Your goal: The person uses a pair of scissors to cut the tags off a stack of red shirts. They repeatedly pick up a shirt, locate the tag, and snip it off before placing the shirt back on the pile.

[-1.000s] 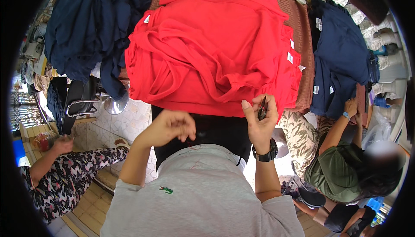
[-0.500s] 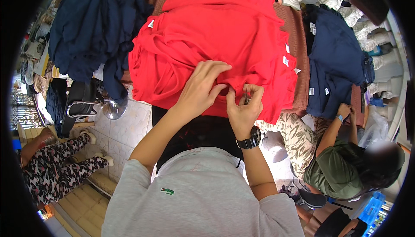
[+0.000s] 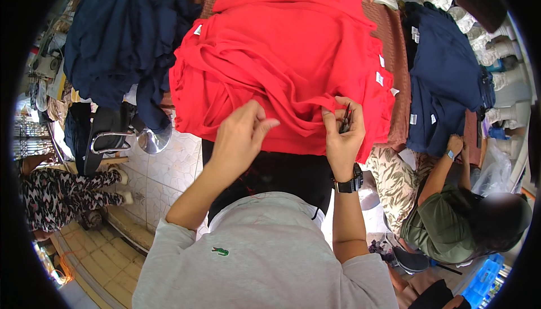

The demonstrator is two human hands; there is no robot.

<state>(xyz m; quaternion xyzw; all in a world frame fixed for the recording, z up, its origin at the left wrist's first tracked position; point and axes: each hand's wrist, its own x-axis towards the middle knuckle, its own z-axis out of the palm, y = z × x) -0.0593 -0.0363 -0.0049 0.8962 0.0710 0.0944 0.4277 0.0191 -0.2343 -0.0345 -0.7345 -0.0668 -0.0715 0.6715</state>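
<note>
A stack of red garments (image 3: pixel 282 44) lies in front of me, with white tags at its edges. My right hand (image 3: pixel 345 134) pinches a raised fold of the top red garment between thumb and fingers at the stack's near right. Small dark thread snips (image 3: pixel 345 120) are held in the same hand, their tips pointing up. My left hand (image 3: pixel 239 140) is over the near edge of the stack, its thumb apart from curled fingers; nothing shows in it. Between the hands the red cloth sags in loose folds.
Dark blue garments (image 3: pixel 124 32) are heaped at the left, and more blue garments (image 3: pixel 442 78) lie at the right, where a person in a green shirt (image 3: pixel 445 216) sits. Brown cloth (image 3: pixel 397 106) is under the red stack. A black chair (image 3: pixel 107 140) stands at the left.
My hands have moved apart: the right one to the right with the snips and a fold of red cloth, the left one leftward and nearer me. The cloth between them is drawn out.
</note>
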